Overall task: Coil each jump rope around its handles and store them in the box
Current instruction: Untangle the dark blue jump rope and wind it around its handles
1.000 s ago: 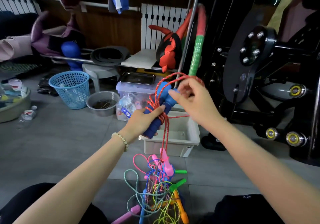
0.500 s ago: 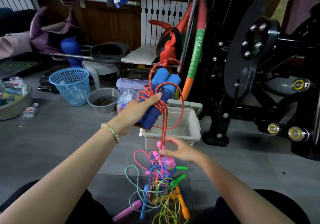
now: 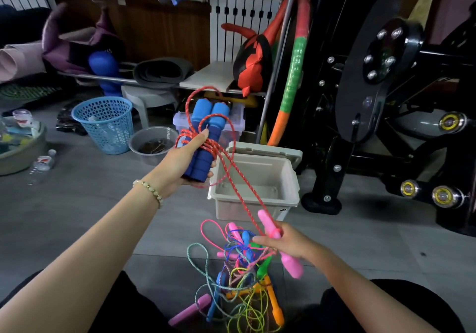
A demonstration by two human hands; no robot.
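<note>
My left hand (image 3: 180, 162) grips two blue foam handles (image 3: 206, 137) side by side, held upright, with a red speckled rope (image 3: 239, 191) wound around their middle. The rope's loose length runs down and right to the pile of tangled jump ropes (image 3: 239, 281) on the floor. There my right hand (image 3: 293, 242) holds a pink handle (image 3: 268, 222), and the red rope passes right beside its fingers. A beige open box (image 3: 293, 178) stands on the floor just beyond the pile, below my left hand, its lid tilted back.
A blue mesh basket (image 3: 105, 124) and a grey bowl (image 3: 152, 144) stand to the left of the box. A clear storage tub (image 3: 235, 124) sits behind it. A black exercise machine (image 3: 386, 101) fills the right side. A plastic bottle (image 3: 41, 164) lies on the floor at far left.
My right hand dropped from the top of the blue handles to the pile and took hold of a pink handle, lifting it to the right. My left hand kept the blue handles raised.
</note>
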